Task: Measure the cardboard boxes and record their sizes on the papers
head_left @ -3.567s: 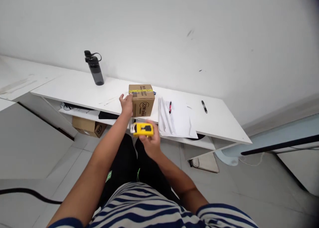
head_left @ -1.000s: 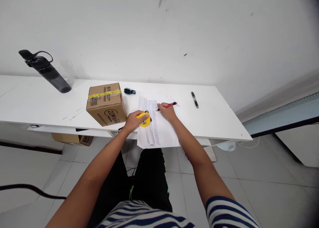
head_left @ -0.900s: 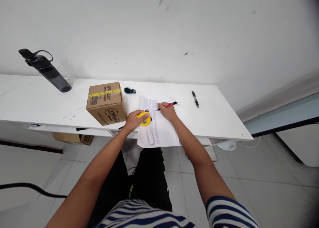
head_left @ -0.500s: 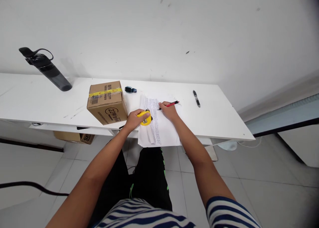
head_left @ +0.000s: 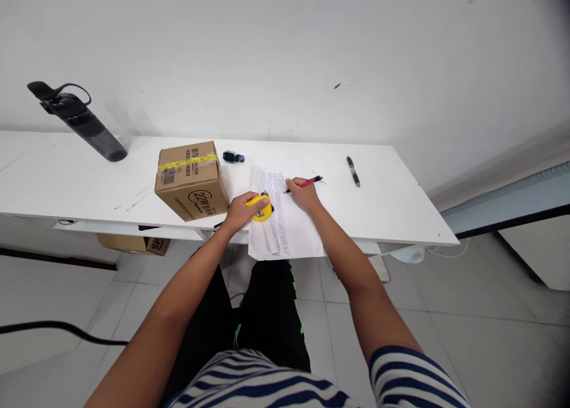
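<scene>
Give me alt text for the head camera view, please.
A person's right hand holds a red pen over written papers while the left hand holds a yellow tape measure. A cardboard box and a dark bottle stand to the left on the white desk.

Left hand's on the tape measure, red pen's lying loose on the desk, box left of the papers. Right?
Not quite: the red pen is in the right hand, over the papers, as the head view shows. The rest stands.

The left arm [head_left: 177, 301] and right arm [head_left: 360, 271], both bare, reach forward and converge. The left hand [head_left: 239, 212] curls in a grip; the right hand [head_left: 304, 195] pinches.
</scene>
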Action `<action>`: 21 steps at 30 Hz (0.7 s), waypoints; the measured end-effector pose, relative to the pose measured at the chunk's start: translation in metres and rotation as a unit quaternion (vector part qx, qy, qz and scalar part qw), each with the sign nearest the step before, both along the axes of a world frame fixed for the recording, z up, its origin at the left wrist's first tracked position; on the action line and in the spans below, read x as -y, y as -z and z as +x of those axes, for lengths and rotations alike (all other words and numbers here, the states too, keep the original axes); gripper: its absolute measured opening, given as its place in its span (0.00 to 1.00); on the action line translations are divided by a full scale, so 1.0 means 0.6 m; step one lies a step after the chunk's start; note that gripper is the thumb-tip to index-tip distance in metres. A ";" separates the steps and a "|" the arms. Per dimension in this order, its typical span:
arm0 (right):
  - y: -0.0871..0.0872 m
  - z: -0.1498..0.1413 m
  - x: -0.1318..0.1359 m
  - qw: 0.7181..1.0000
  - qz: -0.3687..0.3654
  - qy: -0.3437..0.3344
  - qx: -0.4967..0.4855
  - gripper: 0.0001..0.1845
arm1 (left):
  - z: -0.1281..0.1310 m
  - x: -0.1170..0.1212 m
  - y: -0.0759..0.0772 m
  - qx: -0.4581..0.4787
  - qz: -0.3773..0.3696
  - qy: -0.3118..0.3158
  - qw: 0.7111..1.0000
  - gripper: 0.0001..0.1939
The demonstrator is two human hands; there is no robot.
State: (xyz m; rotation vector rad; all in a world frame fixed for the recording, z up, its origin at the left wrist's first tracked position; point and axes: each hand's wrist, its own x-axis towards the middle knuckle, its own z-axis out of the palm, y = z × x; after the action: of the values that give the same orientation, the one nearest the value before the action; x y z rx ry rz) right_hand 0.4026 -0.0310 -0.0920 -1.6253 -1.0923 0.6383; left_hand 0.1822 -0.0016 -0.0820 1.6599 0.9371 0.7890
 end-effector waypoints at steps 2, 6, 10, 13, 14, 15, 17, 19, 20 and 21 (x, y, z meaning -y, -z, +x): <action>0.002 0.001 0.000 1.000 0.011 0.012 -0.006 0.18 | 0.000 0.000 -0.001 0.000 -0.003 0.000 1.000 0.24; 0.004 0.004 -0.002 1.000 0.001 -0.004 0.001 0.18 | 0.000 0.001 -0.003 -0.002 -0.004 0.005 1.000 0.24; 0.005 0.005 -0.003 1.000 -0.003 0.006 0.003 0.18 | -0.001 0.001 -0.002 -0.003 0.000 0.003 1.000 0.24; 0.006 0.005 -0.003 1.000 0.008 0.016 0.000 0.17 | 0.000 0.000 0.000 -0.001 -0.004 0.000 1.000 0.23; 0.005 0.004 -0.002 1.000 0.012 0.019 -0.002 0.18 | 0.000 0.000 0.001 0.001 -0.006 0.000 1.000 0.23; 0.005 0.004 -0.001 1.000 0.017 0.024 -0.004 0.18 | 0.000 0.000 0.001 0.004 -0.007 0.001 1.000 0.23; 0.004 0.003 0.000 0.999 0.023 0.027 -0.007 0.18 | 0.000 0.000 0.001 0.005 -0.005 0.002 1.000 0.23; 0.004 0.002 0.001 1.000 0.024 0.017 -0.007 0.18 | 0.000 0.000 0.001 0.003 -0.001 0.003 1.000 0.23; 0.005 0.003 0.001 1.000 0.023 0.013 -0.008 0.18 | 0.000 0.000 0.001 0.001 -0.001 0.003 1.000 0.23; 0.006 0.004 0.000 1.000 0.021 0.011 -0.008 0.18 | 0.000 0.000 0.001 -0.001 -0.001 0.002 1.000 0.23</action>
State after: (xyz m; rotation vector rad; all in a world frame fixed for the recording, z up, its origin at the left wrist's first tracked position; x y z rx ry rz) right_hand 0.4047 -0.0311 -0.0953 -1.5913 -1.0667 0.6090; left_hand 0.1822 -0.0016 -0.0825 1.6608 0.9351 0.7852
